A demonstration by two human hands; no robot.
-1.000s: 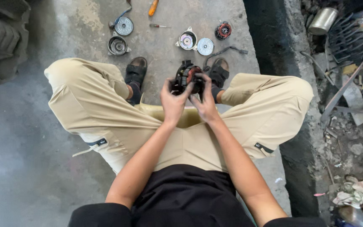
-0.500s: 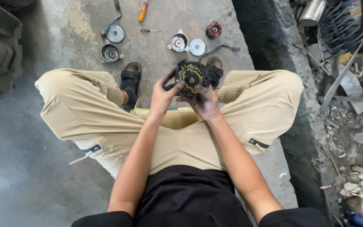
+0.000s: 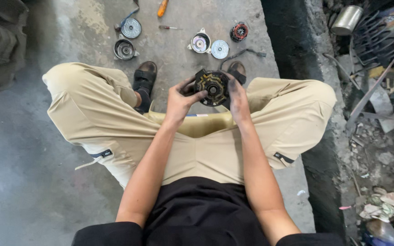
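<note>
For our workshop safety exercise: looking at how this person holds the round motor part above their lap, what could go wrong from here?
1. The round motor part is held in the air between the left hand and right hand, both smeared with grime; it might slip and drop onto the concrete floor.
2. Metal housings, round covers and a small screwdriver lie loose beside the sandalled feet; a shifting foot could scatter them.
</note>
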